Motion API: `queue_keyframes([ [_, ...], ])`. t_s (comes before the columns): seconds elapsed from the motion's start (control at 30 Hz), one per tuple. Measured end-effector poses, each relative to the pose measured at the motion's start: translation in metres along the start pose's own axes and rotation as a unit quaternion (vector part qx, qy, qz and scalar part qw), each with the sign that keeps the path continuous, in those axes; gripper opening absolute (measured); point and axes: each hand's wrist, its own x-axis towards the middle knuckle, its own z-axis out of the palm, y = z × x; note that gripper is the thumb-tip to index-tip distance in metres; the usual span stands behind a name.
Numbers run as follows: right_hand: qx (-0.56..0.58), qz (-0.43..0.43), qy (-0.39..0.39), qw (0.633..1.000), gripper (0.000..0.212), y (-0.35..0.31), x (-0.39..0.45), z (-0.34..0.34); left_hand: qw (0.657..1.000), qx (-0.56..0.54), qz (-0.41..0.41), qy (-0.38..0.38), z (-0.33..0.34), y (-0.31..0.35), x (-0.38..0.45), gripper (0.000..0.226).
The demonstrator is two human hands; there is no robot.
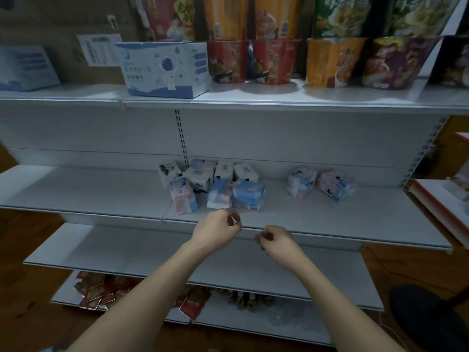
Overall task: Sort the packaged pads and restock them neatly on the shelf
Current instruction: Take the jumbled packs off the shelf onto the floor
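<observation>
the packaged pads sit on the middle shelf [101, 196], a white metal board running left to right. a cluster of them crowds the centre: four white-and-black packs [203, 174] stand at the back against the rear panel, and three pink-and-blue packs stand in front, toward 6 o'clock of the white ones. the left front pack [183, 195] stands upright with its long axis vertical and leans a little. the middle front pack [220, 193] is also upright and touches the right front pack [249, 195], a squatter blue one with its broad face toward the camera. at 3 o'clock of the cluster, well apart from it, lie two more pink-and-blue packs: the nearer one [302, 181] stands tilted, and the far one [336, 184] lies with its long axis roughly left to right, turned at a slant to the shelf edge.

the left hand [218, 231] hovers over the front lip of the shelf, just at 6 o'clock of the middle front pack, fingers loosely curled and holding nothing. the right hand [275, 238] hangs just beside it at 4 o'clock, in front of the shelf edge, its fingers also curled in with nothing in them. the hands are near each other but apart.

bare shelf lies open at 9 o'clock of the cluster, between the cluster and the two right packs, and along the front strip.

above, at 12 o'clock, the upper shelf carries a blue astronaut box [165, 68] and snack cups [276, 60].
</observation>
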Motion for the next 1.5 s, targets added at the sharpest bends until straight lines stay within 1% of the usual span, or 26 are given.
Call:
queue_keyframes([
  [0.07,-0.014,0.014,-0.014,1.0,0.026,0.0,0.014,0.006,1.0,-0.013,-0.01,-0.001,0.0,-0.01,0.017,0.017],
  [0.17,-0.028,0.0,-0.027,0.999,0.025,0.0,0.039,0.004,1.0,-0.023,-0.019,-0.009,-0.002,-0.021,0.051,0.015],
  [0.27,-0.024,-0.012,-0.029,0.999,0.023,-0.003,0.073,-0.002,0.999,-0.035,-0.008,0.016,-0.003,-0.032,0.093,0.017],
  [0.33,-0.023,-0.019,-0.017,0.999,0.022,-0.01,0.103,-0.008,0.999,-0.042,-0.009,0.014,-0.004,-0.037,0.126,0.017],
  [0.43,-0.039,-0.031,0.005,0.999,0.02,-0.027,0.152,-0.017,0.997,-0.065,-0.041,-0.003,-0.006,-0.045,0.18,0.017],
  [0.5,-0.052,-0.041,0.035,0.997,0.016,-0.039,0.186,-0.02,0.995,-0.084,-0.049,0.007,-0.004,-0.055,0.211,0.023],
  [0.57,-0.066,-0.039,0.075,0.994,0.011,-0.047,0.218,-0.017,0.996,-0.077,-0.045,0.007,0.003,-0.068,0.236,0.03],
  [0.63,-0.073,-0.042,0.107,0.991,0.017,-0.05,0.249,-0.011,0.998,-0.041,-0.039,-0.009,0.009,-0.08,0.26,0.04],
  [0.73,-0.086,-0.028,0.111,0.99,0.036,-0.053,0.282,0.0,0.997,0.032,-0.055,-0.046,0.016,-0.087,0.289,0.051],
  [0.8,-0.087,-0.005,0.096,0.992,0.049,-0.05,0.295,0.006,0.993,0.077,-0.062,-0.06,0.022,-0.086,0.299,0.057],
  [0.87,-0.089,0.008,0.064,0.994,0.058,-0.045,0.304,0.011,0.991,0.113,-0.053,-0.05,0.029,-0.082,0.305,0.061],
  [0.97,-0.073,0.025,0.016,0.997,0.06,-0.034,0.313,0.012,0.987,0.151,-0.04,-0.026,0.038,-0.078,0.31,0.06],
  [1.07,-0.052,0.033,-0.003,0.998,0.065,-0.027,0.317,0.005,0.986,0.162,-0.029,-0.009,0.042,-0.073,0.312,0.059],
  [1.13,-0.064,0.037,-0.006,0.997,0.068,-0.026,0.317,-0.006,0.99,0.139,-0.011,-0.011,0.045,-0.068,0.315,0.057],
  [1.27,-0.072,0.065,-0.023,0.995,0.069,-0.005,0.313,-0.03,0.998,0.025,0.003,-0.05,0.061,-0.053,0.322,0.063],
  [1.37,-0.065,0.087,-0.042,0.993,0.08,0.01,0.309,-0.05,0.998,-0.02,-0.022,-0.051,0.075,-0.037,0.325,0.072],
  [1.43,-0.059,0.095,-0.05,0.992,0.086,0.014,0.309,-0.057,0.998,-0.018,-0.045,-0.043,0.082,-0.029,0.327,0.08],
  [1.5,-0.071,0.101,-0.049,0.991,0.091,0.016,0.31,-0.055,0.997,-0.034,-0.058,-0.029,0.09,-0.027,0.333,0.084],
])
